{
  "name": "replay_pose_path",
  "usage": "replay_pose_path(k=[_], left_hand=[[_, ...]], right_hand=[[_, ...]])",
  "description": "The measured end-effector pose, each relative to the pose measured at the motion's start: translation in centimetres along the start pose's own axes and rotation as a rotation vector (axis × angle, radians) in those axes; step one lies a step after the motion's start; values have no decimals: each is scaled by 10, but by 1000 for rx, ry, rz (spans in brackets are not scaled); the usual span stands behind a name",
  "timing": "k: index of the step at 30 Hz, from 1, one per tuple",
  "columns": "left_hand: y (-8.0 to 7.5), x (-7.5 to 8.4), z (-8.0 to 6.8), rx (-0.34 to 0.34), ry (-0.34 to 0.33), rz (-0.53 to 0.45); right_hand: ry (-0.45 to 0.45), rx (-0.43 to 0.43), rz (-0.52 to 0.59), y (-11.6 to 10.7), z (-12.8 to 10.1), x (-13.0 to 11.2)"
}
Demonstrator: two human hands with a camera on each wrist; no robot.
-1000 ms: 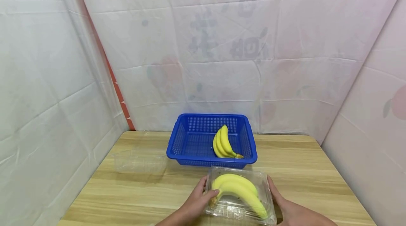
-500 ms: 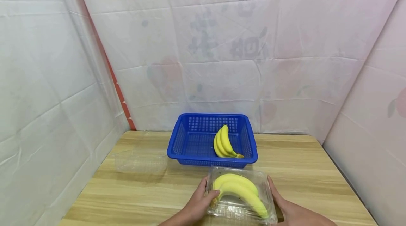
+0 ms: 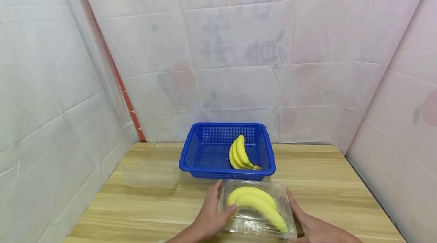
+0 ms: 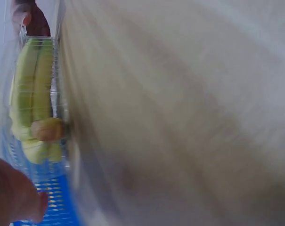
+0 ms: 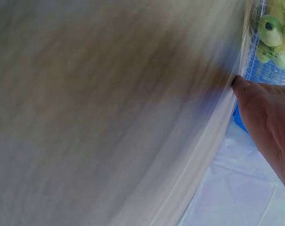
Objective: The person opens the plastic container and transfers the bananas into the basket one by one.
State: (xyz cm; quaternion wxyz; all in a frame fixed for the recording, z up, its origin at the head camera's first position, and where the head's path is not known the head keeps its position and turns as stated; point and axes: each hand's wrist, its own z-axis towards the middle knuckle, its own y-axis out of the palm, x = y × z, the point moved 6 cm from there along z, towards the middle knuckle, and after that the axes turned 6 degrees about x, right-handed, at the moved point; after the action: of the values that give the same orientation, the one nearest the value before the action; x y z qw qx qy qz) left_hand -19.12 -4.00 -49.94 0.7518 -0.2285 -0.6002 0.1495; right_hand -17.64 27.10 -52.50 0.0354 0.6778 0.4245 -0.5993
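Clear plastic clamshell box (image 3: pixel 257 209) is sitting at the lower centre of the head view on the wooden table (image 3: pixel 341 190), with a bunch of bananas (image 3: pixel 256 206) showing through its lid. I am bracing it from both sides. My left hand (image 3: pixel 212 216) is lying against its left wall, fingers straight and together, thumb hooking onto the lid over the banana end. My right hand (image 3: pixel 308 222) is lying along its right wall, fingers straight and close together; the right wrist view is too blurred to confirm more.

Risks, as I am judging them:
- Thin plastic is flexing under side pressure, so the lid could pop or the shell could buckle.
- Smooth walls could be slipping through flat, unhooked fingers.
- Any forward push is running the box into the blue basket (image 3: pixel 191 155), which is standing just above it in frame and holding a second banana bunch (image 3: pixel 240 154).

Open room is lying to the right of the box and at lower left. An empty clear container (image 3: pixel 150 174) is occupying the left middle, near the table's left edge. White sheeting (image 3: pixel 51 83) is closing in three sides
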Motion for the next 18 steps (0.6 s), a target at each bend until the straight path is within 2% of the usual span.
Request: replay_pose_path(k=[2,5,8,11,15,18], left_hand=[[0,13,2,-13,141,128],[6,34,6,-80,371,356],[14,50,12,-171,522,542],[21,58,19,-250,583,642],[33,61,23,-327,606,728],[40,60,24,-361,618,788]], right_hand=[[-1,6,-21,-1,-1,1],[8,14,-31,-4,-2,3],[13,19,-36,-6,-3,4],[19,15,-22,-6,-2,4],[28,-2,5,-3,0,1],[17,-7,14,-1,3,-3]])
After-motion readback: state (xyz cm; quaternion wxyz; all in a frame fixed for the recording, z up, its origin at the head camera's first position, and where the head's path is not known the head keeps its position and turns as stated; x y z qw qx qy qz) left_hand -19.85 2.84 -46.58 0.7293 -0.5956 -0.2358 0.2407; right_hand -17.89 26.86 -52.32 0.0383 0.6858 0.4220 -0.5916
